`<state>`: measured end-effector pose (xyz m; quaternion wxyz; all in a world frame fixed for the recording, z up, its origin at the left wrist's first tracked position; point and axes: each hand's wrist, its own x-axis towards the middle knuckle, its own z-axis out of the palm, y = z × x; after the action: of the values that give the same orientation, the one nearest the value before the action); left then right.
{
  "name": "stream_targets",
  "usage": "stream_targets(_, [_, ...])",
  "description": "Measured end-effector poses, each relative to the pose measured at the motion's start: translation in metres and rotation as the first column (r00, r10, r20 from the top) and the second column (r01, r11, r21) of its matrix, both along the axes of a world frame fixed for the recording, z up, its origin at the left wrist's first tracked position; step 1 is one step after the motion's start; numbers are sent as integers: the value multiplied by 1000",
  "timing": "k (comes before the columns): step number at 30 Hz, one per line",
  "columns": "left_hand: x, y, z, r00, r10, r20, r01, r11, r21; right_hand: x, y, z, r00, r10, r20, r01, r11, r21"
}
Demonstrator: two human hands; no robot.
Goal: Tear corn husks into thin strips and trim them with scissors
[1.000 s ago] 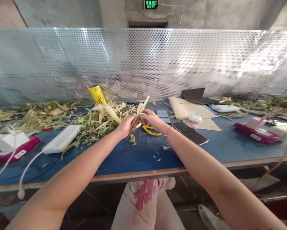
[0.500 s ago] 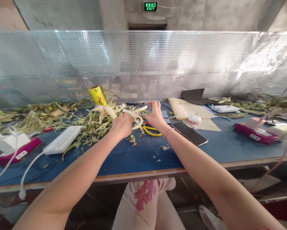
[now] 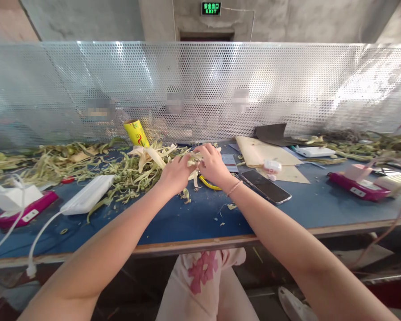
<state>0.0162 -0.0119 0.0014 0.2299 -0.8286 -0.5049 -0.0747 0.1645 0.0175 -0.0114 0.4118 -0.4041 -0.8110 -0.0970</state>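
Note:
My left hand point(image 3: 176, 174) is closed at the right edge of a heap of pale green plant scraps point(image 3: 133, 174); what its fingers pinch is hidden. Right beside it, my right hand point(image 3: 212, 164), with a bracelet at the wrist, has curled fingers that meet the left fingertips. Whatever lies between the fingers is too small to make out. Yellow-handled scissors point(image 3: 209, 183) lie partly under my right hand. Below my left hand, a small dry leaf piece point(image 3: 186, 195) rests on the blue table point(image 3: 193, 223).
A phone point(image 3: 266, 186), beige paper point(image 3: 260, 151) and a white earphone case point(image 3: 272, 166) are to the right. A yellow roll point(image 3: 136, 133) stands behind the heap. White power bank point(image 3: 87, 195) and magenta power strips point(image 3: 359, 186) flank the hands. A perforated metal screen point(image 3: 200, 80) runs behind.
My right hand has moved left and its fingers have closed in against my left hand. It now covers more of the scissors. My left hand has shifted slightly.

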Motion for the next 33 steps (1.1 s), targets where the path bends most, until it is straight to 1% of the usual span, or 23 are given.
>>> stream_targets(2, [-3,1,0,999,-18,47,18,1000,11,4,3,1,996,-82,-42,82,997,-3])
stream_targets(4, [-5,4,-2,994,-24,110,25,1000,-6,7,3,2,988,-145,-49,145,989,2])
stream_targets(6, [-7,8,-5,979,-53,196,61,997,-38,8,1,3,987,-159,-28,159,987,26])
stream_targets(8, [-8,13,-9,949,-100,301,121,991,-53,7,-2,4,993,-118,12,117,991,57])
stream_targets(10, [-9,17,-12,914,-125,386,162,984,-66,6,-4,3,997,-45,70,39,996,81])
stream_targets(12, [-9,18,-12,887,-135,441,197,976,-97,4,-5,0,988,33,150,-46,995,88])
stream_targets(14, [-8,17,-10,860,-136,491,226,966,-128,3,-5,-2,970,84,229,-104,992,77])
stream_targets(17, [-6,13,-5,822,-102,561,226,962,-155,2,-2,-6,954,80,289,-102,993,62])
stream_targets(20, [-7,12,-1,812,-91,576,218,963,-156,3,1,-6,947,44,318,-72,995,76])
stream_targets(22, [-9,13,0,816,-107,568,224,965,-140,4,2,-4,940,27,340,-58,995,80])
stream_targets(25, [-11,15,0,817,-131,561,235,965,-117,4,2,-1,936,10,351,-30,998,52])
stream_targets(29, [-13,15,2,822,-157,547,258,960,-112,3,2,-1,938,45,345,-48,999,2])
stream_targets(33, [-15,15,4,851,-160,501,257,957,-132,3,4,0,925,76,371,-67,997,-37])
